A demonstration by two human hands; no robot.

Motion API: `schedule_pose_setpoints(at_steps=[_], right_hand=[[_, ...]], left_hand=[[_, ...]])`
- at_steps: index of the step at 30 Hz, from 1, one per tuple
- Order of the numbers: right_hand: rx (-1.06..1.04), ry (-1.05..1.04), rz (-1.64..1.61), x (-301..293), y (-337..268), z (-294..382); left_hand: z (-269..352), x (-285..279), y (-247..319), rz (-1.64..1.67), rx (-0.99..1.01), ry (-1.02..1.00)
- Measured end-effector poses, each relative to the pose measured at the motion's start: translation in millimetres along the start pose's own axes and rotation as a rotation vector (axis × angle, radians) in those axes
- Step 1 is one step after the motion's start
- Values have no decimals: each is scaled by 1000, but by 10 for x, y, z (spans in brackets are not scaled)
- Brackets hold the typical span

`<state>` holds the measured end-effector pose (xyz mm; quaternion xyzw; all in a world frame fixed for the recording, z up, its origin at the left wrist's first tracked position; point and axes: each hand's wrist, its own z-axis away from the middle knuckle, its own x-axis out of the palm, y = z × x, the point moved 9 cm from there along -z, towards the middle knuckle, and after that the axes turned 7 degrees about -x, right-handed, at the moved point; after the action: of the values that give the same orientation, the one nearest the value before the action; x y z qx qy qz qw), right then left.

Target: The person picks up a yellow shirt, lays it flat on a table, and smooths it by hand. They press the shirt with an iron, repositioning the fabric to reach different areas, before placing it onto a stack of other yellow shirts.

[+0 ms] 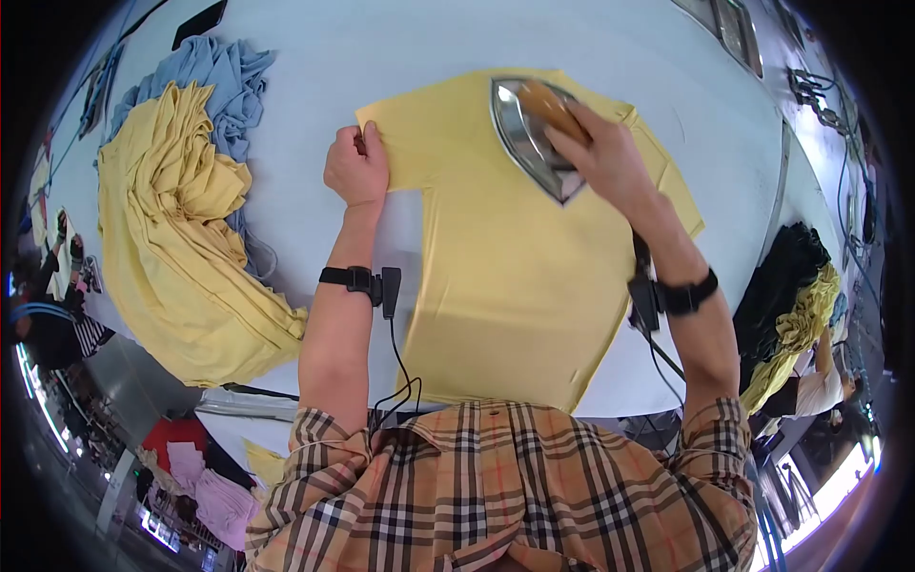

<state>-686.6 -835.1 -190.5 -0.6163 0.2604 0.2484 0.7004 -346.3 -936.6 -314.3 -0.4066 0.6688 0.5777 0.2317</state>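
A yellow short-sleeved shirt (500,286) lies spread on the pale table (314,79), its lower edge towards my body. My left hand (356,164) pinches the end of the left sleeve between thumb and fingers. With its fingers around the wooden handle, my right hand (607,161) holds a metal iron (525,136) over the upper chest of the shirt. The iron's pointed soleplate is tilted into view, and I cannot tell whether it touches the cloth. The right sleeve reaches out beyond my right forearm, which hides part of it.
Heaped yellow garments (171,236) lie at the left, over crumpled blue cloth (204,86). A dark flat object (199,23) rests at the far left. Black garments (775,286) and more yellow cloth (804,314) lie at the right. Other people work beyond both sides.
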Motion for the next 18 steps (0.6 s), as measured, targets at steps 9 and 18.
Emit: schedule_pose_setpoints(at_steps=[9,18], right_hand=[[220,-104,118,-133,221,2424],[779,390,-69,-470,1363,4894]], left_hand=[[0,43,-179,26,8,-28],[-14,59,0,-73,13,-48]])
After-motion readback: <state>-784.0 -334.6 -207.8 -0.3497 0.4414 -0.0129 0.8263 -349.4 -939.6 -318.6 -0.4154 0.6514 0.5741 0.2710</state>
